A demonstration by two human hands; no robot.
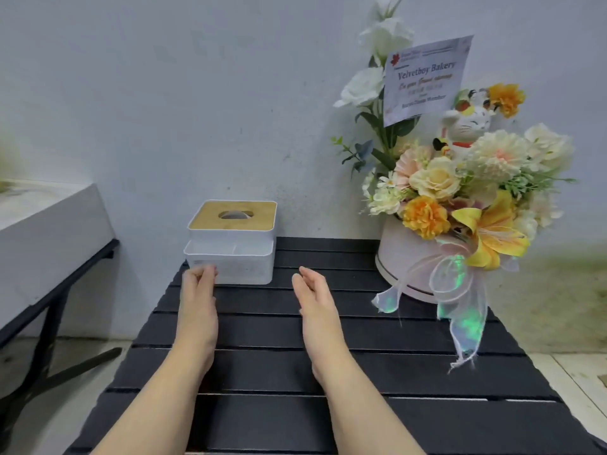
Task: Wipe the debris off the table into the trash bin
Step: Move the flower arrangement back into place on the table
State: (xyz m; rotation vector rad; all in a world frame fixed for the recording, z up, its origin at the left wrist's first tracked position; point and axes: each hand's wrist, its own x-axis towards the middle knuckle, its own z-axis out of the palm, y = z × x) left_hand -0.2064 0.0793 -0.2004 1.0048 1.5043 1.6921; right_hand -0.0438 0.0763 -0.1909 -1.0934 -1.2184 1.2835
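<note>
**Both hands out over the slats, nothing to wipe with yet**

Black slatted table [328,372] pushed against a pale wall. At the back left, a white tissue box [231,244] with a wooden lid and a slot in it; a tissue shows in the slot. Its lower front part is an open white tray. At the back right, a flower arrangement [453,198] in a round pale box, with a card, a ribbon trailing over the slats, and a lucky-cat figurine [468,124] tucked among the blooms.

Left hand [198,297]: fingers curled in loosely, fingertips at the lower front corner of the tissue box, touching or just short of it; cannot tell which. It grips nothing. Right hand [315,300]: held on edge, fingers straight and together, empty, hovering above the middle slats, apart from the box.

Debris: none that I can make out on the dark slats, which show only faint light streaks near the front. Trash bin: not in view.

Judgement: this is the opening step, fetching something to wipe with. The next move likely calls for one hand to steady the box while the other lifts to the lid slot and pinches a tissue. After that the bin must be found, probably below the table edge. Mind the ribbon when sweeping to the right.
</note>
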